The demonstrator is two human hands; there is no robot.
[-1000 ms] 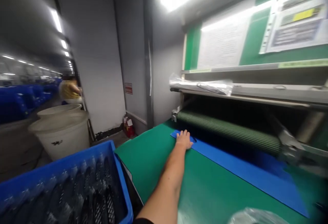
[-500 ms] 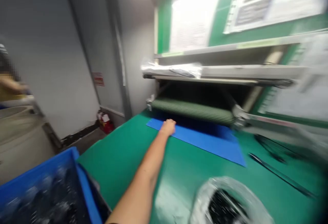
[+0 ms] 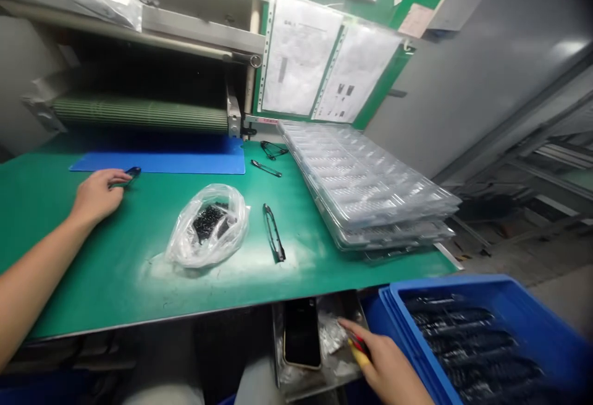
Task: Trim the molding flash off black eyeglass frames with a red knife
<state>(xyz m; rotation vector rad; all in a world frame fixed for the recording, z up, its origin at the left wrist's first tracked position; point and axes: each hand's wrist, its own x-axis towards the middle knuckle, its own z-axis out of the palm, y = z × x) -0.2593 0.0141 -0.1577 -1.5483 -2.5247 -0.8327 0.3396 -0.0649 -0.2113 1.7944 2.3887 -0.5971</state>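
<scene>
My left hand (image 3: 99, 195) is closed on a small black plastic part (image 3: 132, 175), above the green tabletop by the blue sheet (image 3: 157, 163). Over an open metal drawer (image 3: 296, 386), my right hand (image 3: 382, 362) grips a tool with a red and yellow handle (image 3: 357, 346); its working end is hard to make out. A black phone (image 3: 302, 334) and crumpled clear plastic (image 3: 331, 336) lie in the drawer. Between the hands on the table are an open clear bag of small black pieces (image 3: 210, 223) and a long black looped part (image 3: 274, 232).
Stacked clear plastic trays (image 3: 365, 176) stand on the table's right side. A blue bin (image 3: 393, 297) of wrapped black parts sits at the lower right. A ribbed green roller (image 3: 143, 113) spans the back left. Smaller black looped parts (image 3: 266, 168) lie near the back.
The view has swung right and down. The hand that was on the blue sheet now holds a black part nearer the table's left. My right hand, the drawer and trays have come into view.
</scene>
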